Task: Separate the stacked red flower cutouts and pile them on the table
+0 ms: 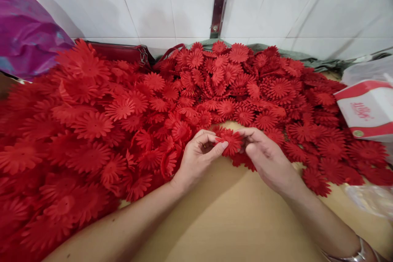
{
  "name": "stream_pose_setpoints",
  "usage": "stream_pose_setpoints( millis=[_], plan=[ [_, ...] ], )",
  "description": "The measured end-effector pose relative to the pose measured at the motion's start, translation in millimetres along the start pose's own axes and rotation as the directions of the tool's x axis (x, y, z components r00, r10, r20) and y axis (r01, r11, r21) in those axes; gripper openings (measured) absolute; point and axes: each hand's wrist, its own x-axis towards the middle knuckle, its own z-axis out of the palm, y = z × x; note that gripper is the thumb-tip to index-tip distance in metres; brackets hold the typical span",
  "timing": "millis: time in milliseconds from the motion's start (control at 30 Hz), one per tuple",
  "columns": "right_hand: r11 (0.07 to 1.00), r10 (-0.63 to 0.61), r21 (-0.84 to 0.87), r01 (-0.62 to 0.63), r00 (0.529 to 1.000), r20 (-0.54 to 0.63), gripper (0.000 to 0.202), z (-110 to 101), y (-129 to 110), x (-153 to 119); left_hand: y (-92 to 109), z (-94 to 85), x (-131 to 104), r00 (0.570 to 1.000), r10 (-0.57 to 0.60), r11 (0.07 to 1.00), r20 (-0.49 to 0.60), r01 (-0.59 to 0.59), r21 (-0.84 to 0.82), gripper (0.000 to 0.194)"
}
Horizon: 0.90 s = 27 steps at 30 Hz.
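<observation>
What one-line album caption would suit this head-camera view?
Both hands, left hand and right hand, pinch one red plastic daisy-shaped flower over a tan tabletop, amid heaps of red flowers.

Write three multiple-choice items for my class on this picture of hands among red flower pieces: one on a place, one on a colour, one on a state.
1. Where does the white and red box stand?
A. At the right edge of the table
B. Under the purple bag
C. Between the two hands

2. What colour are the flower pieces heaped on the table?
A. Yellow
B. Red
C. Blue

3. How is the flower piece at the centre held?
A. It lies untouched on the table
B. By the left hand alone
C. Pinched between both hands

Answers:
1. A: the box sits far right, beside the heap.
2. B: every piece in the heap is red.
3. C: the left hand and the right hand both have fingers on it.
</observation>
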Motion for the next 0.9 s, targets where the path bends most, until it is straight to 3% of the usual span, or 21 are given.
stream_pose_setpoints(
  millis=[100,300,600,767,900],
  plan=[
    [0.993,0.08,0.084,-0.084,0.996,0.046,0.042,3.9,-3.0,-0.5,0.8,0.5,-0.3,1.0,-0.007,1.0,-0.02,0.007,-0.01,0.023],
    [0.992,0.118,0.055,-0.115,0.992,-0.038,0.02,1.2,-0.5,1.5,4.9,1.2,-1.2,1.0,0.029,0.999,0.012,-0.029,0.044,0.022],
    [0.993,-0.008,-0.119,0.007,1.0,-0.008,0.008,-1.3,-4.0,2.4,4.1,-0.1,-1.5,0.999,0.022,1.0,0.036,-0.022,0.004,0.014],
    [0.983,0.165,0.108,-0.148,0.972,-0.166,0.013,-9.1,7.2,4.2,2.1,-0.6,-0.6,0.999,-0.026,0.999,0.046,0.028,-0.039,0.015],
    [0.977,0.181,0.171,-0.127,0.919,-0.35,0.015,-17.5,13.3,6.9,1.8,-0.6,0.9,1.0,-0.029,0.996,-0.007,0.028,-0.084,0.019]
  ],
)
